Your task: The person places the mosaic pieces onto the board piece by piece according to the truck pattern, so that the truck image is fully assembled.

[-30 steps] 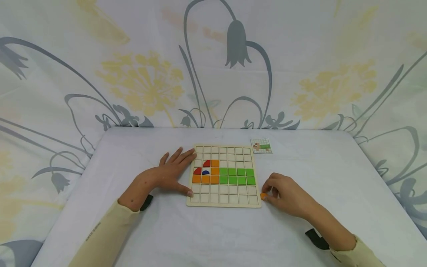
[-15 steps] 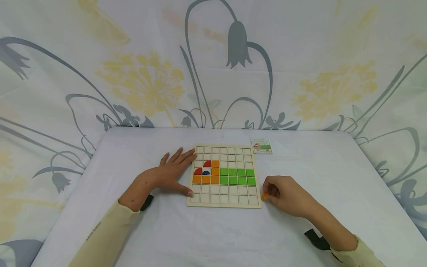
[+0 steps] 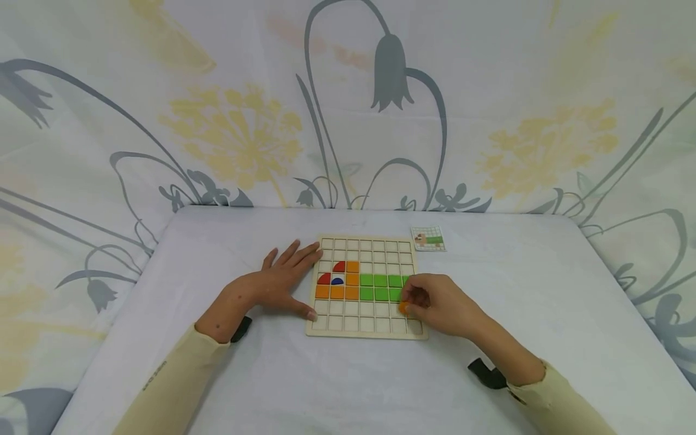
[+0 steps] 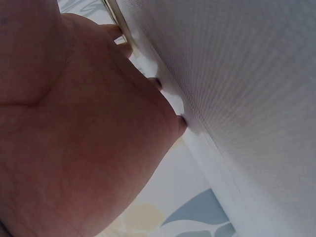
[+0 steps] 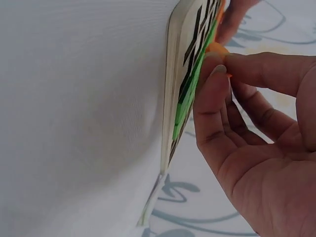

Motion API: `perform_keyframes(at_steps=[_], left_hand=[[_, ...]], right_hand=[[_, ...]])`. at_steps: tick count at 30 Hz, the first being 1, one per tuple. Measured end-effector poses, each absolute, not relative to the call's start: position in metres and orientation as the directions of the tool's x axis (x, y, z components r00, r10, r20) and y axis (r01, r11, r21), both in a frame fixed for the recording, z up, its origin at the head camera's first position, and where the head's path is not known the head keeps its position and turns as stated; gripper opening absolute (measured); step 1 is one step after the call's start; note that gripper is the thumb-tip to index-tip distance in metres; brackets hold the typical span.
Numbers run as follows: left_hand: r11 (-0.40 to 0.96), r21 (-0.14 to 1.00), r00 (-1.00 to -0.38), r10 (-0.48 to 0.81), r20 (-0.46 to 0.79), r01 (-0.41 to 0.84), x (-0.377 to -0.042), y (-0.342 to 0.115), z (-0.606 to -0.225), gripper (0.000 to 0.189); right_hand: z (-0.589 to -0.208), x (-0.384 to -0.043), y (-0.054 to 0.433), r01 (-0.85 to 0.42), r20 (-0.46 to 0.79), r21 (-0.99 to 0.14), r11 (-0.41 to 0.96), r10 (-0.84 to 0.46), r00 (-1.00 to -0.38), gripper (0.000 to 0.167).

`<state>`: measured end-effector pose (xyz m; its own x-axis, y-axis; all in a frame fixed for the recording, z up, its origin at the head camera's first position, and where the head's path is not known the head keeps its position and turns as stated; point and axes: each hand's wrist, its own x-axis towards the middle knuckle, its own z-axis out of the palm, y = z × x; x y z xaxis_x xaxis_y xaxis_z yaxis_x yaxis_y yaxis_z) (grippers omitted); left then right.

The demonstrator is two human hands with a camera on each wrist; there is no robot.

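A pale wooden grid board lies flat on the table, with orange, green, red and blue-and-white tiles set in some of its squares. My left hand rests at the board's left edge, fingers spread and fairly straight, fingertips and thumb on the rim. Over the lower right of the board, my right hand pinches a small orange tile between thumb and finger, just below the green tiles. In the right wrist view the orange tile shows at the fingertips, partly covered by them.
Behind the board's upper right corner lies a small picture card printed with a grid and a coloured figure. White cloth covers the table. A curtain with a flower print hangs along the back and sides.
My right hand has moved left with the orange tile, from beside the board's right edge to over its lower right squares. My left hand has stayed in place.
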<state>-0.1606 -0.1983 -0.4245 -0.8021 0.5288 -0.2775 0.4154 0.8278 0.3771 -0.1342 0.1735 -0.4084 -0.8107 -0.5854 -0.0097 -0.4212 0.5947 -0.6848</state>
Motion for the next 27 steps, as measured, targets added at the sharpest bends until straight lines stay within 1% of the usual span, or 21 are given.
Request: perform_keyframes(at_steps=[6,15,23,27], left_hand=[[0.831,0.368,-0.802,0.528,-0.281,0.418,-0.161,-0.197,-0.422,0.13],[0.832,0.361,-0.802,0.528,-0.279,0.422,-0.162,-0.196,-0.421,0.129],[0.83,0.369,-0.802,0.528,-0.28,0.418,-0.162,-0.198,-0.423,0.129],[0.83,0.368,-0.801,0.529,-0.28,0.419,-0.162,-0.198,-0.424,0.13]], right_hand=[[-0.412,-0.14,0.165,-0.421,-0.009,-0.688,0.592,-0.587,-0.81,0.015],[-0.412,-0.139,0.163,-0.419,-0.019,-0.681,0.6,-0.587,-0.81,0.013],[-0.416,-0.137,0.159,-0.48,0.022,-0.647,0.593,-0.615,-0.789,0.012],[-0.418,-0.135,0.158,-0.499,0.033,-0.62,0.606,-0.615,-0.788,0.013]])
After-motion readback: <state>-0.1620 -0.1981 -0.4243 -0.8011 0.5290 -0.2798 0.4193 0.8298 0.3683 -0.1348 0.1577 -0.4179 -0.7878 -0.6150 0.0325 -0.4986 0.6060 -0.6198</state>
